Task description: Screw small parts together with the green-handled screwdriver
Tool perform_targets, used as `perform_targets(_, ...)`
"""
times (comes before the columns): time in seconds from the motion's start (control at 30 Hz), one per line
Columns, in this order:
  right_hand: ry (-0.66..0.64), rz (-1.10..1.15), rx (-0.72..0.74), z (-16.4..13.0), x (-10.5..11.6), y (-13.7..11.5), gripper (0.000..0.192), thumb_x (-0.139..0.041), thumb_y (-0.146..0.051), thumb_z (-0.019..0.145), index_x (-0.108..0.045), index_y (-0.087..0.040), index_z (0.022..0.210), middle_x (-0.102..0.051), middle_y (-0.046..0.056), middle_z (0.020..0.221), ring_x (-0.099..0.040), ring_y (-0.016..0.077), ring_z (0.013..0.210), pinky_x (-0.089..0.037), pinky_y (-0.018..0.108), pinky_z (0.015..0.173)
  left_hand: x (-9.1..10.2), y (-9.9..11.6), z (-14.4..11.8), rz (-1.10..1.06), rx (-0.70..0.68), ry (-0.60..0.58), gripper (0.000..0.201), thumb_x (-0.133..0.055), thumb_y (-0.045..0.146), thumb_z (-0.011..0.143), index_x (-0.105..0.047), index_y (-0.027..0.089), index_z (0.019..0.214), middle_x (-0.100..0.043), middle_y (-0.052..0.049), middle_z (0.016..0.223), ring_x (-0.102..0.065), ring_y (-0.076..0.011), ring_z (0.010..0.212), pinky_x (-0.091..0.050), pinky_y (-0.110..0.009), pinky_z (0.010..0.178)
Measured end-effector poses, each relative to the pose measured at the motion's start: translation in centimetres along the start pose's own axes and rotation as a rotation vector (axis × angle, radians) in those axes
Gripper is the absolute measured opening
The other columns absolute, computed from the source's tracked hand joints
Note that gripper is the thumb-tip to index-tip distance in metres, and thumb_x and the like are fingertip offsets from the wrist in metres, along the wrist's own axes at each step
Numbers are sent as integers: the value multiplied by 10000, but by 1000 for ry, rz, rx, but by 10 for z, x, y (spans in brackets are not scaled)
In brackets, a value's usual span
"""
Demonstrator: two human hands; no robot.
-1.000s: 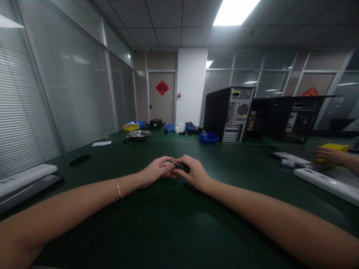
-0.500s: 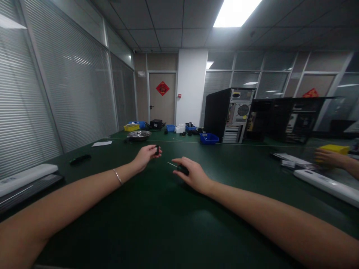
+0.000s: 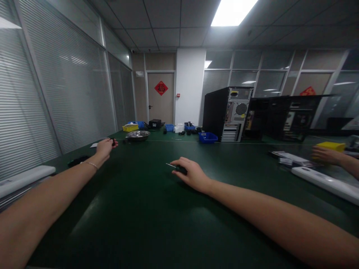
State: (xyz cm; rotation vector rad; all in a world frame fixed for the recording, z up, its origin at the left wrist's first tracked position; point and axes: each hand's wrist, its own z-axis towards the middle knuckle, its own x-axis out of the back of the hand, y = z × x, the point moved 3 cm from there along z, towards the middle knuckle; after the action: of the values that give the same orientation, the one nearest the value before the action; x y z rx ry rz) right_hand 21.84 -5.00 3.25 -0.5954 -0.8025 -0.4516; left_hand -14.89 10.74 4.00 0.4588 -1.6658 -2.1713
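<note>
My left hand (image 3: 104,150) reaches out over the left side of the green table (image 3: 157,216), closed on a small black part (image 3: 113,142) whose kind I cannot make out. A white sheet of paper (image 3: 94,145) lies just beyond that wrist, partly hidden. In the middle of the table my right hand (image 3: 193,175) is wrapped round the dark handle of a screwdriver (image 3: 181,169). Its thin metal shaft points left. A dark object (image 3: 78,161) lies by my left forearm, partly covered by it.
A metal bowl (image 3: 138,135), a yellow tray (image 3: 130,127) and a blue bin (image 3: 208,138) stand at the back. Computer towers (image 3: 227,114) rise at back right. White long units lie left (image 3: 28,179) and right (image 3: 325,184). Another person's hand (image 3: 327,154) touches a yellow box (image 3: 332,146).
My left hand has moved left and away from my right hand, still holding the small black part. My right hand stays almost in place with the screwdriver.
</note>
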Motion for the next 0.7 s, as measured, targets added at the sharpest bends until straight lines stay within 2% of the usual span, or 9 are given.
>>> perform_targets(0.1, 14, 17, -77, 2, 0, 9, 279, -585, -286, 826, -576, -228, 1098, -590, 39, 979, -567, 178, 870, -460, 319, 765, -34, -1, -22, -2, -14, -180, 127, -456, 102, 783, -580, 75, 801, -551, -5, 615, -503, -92, 532, -386, -193, 519)
perform_targets(0.23, 44, 55, -169, 5, -2, 22, 272, -544, -290, 847, -568, -223, 1109, -583, 49, 1009, -563, 185, 901, -460, 323, 763, -78, 3, -77, 19, -47, -497, 256, -615, 192, 716, -624, 91, 950, -607, -26, 711, -539, -116, 606, -419, -215, 568)
perform_targets(0.27, 55, 60, -178, 6, -3, 24, 277, -528, -278, 855, -558, -226, 1126, -580, 51, 1019, -559, 185, 911, -459, 322, 764, -86, 6, -93, 39, -62, -597, 292, -642, 204, 698, -626, 102, 971, -614, -27, 721, -544, -123, 620, -423, -222, 576)
perform_targets(0.3, 66, 60, -180, 6, -4, 26, 288, -519, -265, 859, -547, -229, 1143, -577, 53, 1026, -555, 185, 920, -457, 323, 768, -95, 9, -112, 98, -124, -786, 326, -612, 246, 739, -599, 121, 1039, -617, -30, 755, -546, -127, 645, -430, -231, 594)
perform_targets(0.33, 77, 58, -177, 6, -4, 27, 300, -518, -253, 858, -538, -232, 1157, -575, 54, 1030, -552, 185, 923, -454, 324, 772, -101, 13, -129, 132, -190, -916, 336, -570, 281, 778, -574, 134, 1080, -619, -33, 777, -549, -131, 655, -435, -240, 605)
perform_targets(0.4, 91, 53, -155, 7, -5, 27, 316, -525, -234, 852, -533, -237, 1168, -573, 53, 1025, -549, 182, 913, -451, 323, 773, -106, 20, -156, 169, -292, -1077, 322, -514, 313, 822, -549, 151, 1099, -628, -49, 849, -568, -144, 710, -452, -263, 658)
perform_targets(0.5, 67, 59, -104, 7, -5, 22, 319, -539, -223, 845, -549, -241, 1164, -573, 49, 1005, -553, 174, 883, -455, 307, 748, -106, 27, -175, 208, -392, -1106, 293, -520, 320, 822, -583, 158, 1057, -631, -69, 936, -587, -174, 807, -459, -295, 741)
perform_targets(0.7, 17, 48, -58, 7, -4, 16, 338, -557, -218, 832, -581, -252, 1168, -576, 49, 989, -559, 170, 862, -459, 291, 731, -103, 28, -172, 183, -416, -1031, 301, -552, 295, 805, -599, 162, 1071, -644, -65, 918, -606, -192, 815, -475, -321, 765)
